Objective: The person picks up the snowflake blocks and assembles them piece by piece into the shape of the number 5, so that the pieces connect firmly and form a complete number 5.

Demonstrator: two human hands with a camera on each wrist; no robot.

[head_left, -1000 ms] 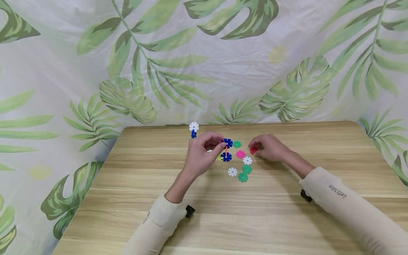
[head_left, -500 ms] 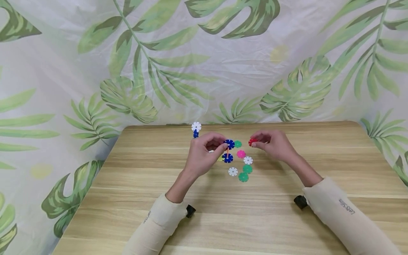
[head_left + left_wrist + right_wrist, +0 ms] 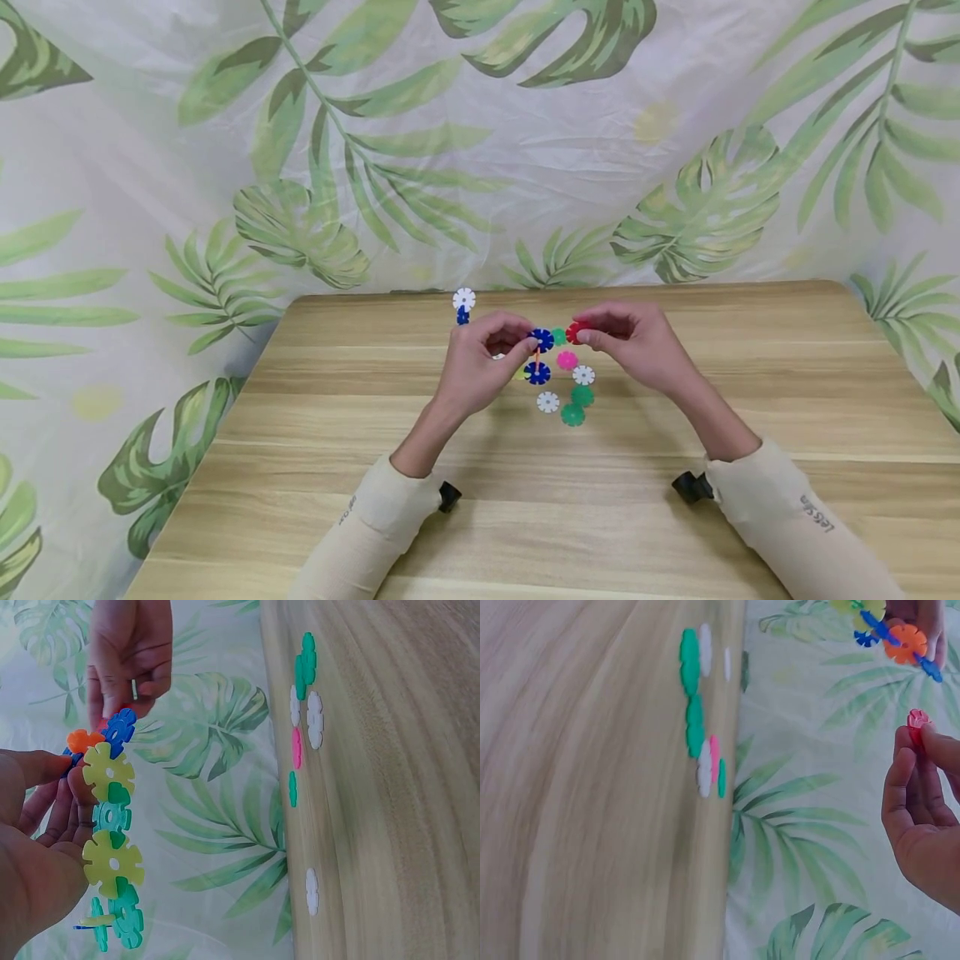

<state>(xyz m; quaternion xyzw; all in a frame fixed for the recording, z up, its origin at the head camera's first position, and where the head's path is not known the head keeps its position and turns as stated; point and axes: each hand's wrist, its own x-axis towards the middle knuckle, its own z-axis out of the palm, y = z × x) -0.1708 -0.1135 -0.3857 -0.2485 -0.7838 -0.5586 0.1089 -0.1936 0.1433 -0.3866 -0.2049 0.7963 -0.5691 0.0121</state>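
Note:
My left hand (image 3: 483, 367) pinches a chain of joined plastic snowflake discs near its blue discs (image 3: 537, 373), an orange disc (image 3: 905, 643) linking them. In the left wrist view the chain runs on through yellow discs (image 3: 112, 864) and green discs (image 3: 112, 816). A white disc (image 3: 464, 300) on a blue one sticks out beyond the left hand in the head view. Thumb and fingers of my right hand (image 3: 637, 342) pinch a red snowflake disc (image 3: 576, 333), held just right of the chain's upper blue disc with a gap between them.
Loose discs lie on the wooden table (image 3: 375, 517) under and in front of the hands: a pink disc (image 3: 567, 360), white discs (image 3: 548, 402) and green discs (image 3: 573, 414). A leaf-patterned cloth (image 3: 420, 167) hangs behind the table's far edge.
My right hand has lifted the red disc from the table's right side and brought it left, close to the chain. The left hand stays nearly still, holding the chain.

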